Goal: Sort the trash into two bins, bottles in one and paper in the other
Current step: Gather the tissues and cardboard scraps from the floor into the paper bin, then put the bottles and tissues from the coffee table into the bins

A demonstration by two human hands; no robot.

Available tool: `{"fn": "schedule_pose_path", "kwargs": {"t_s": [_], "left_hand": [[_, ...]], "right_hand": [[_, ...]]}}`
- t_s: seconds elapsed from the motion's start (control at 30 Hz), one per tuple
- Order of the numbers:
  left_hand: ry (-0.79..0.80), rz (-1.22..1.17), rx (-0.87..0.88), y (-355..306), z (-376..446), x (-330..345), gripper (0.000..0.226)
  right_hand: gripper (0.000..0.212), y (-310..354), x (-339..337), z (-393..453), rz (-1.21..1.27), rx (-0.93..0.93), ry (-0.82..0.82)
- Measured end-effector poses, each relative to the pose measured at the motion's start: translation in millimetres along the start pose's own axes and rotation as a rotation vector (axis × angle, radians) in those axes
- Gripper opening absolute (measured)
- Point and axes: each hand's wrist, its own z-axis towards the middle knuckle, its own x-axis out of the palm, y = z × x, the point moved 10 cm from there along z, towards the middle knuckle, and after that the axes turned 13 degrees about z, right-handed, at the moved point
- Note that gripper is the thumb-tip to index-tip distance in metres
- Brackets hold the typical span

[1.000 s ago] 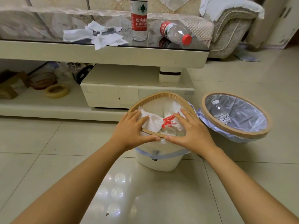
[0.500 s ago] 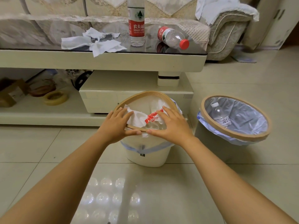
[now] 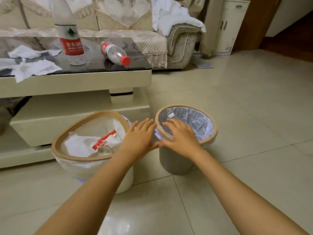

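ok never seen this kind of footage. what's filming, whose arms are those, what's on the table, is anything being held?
There is no robot here: a person wears a wide-angle camera on the head, which looks forward and down, so the arms are their own. The left hand and right hand reach to the near rim of the right bin, fingers straight, and hold nothing. The left bin holds crumpled paper and a red-printed scrap. On the glass table are more paper, a standing bottle and a lying bottle. Behind is a sofa.

Soft dim indoor light, floor [image 3: 135, 223] glare, motion blur, wide-angle edge distortion.
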Motion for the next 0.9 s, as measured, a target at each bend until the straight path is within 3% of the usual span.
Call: {"fn": "schedule_pose_path", "kwargs": {"t_s": [0.13, 0.3, 0.4, 0.63, 0.9], "left_hand": [[0.057, 0.075, 0.08, -42.2, 39.9, 27.2, 0.059], [0.083, 0.154, 0.221, -64.0, 50.4, 38.9, 0.034], [0.112, 0.192, 0.206, -53.5, 45.5, 42.5, 0.031], [0.147, 0.309, 0.192, -12.6, 19.9, 43.8, 0.031], [0.17, 0.266, 0.123, 29.1, -8.2, 44.6, 0.03]], "right_hand": [[0.053, -64.9, -8.5, -27.1, -0.047, 0.148, 0.048], [0.026, -69.1, -10.7, -35.3, -0.027, 0.067, 0.019], [0.021, -54.8, -4.2, -35.3, 0.008, 0.014, 0.011], [0.039, -10.6, 26.3, -25.4, 0.038, -0.064, 0.107], [0.024, 36.8, 49.4, -18.0, 0.059, -0.095, 0.164]]}}
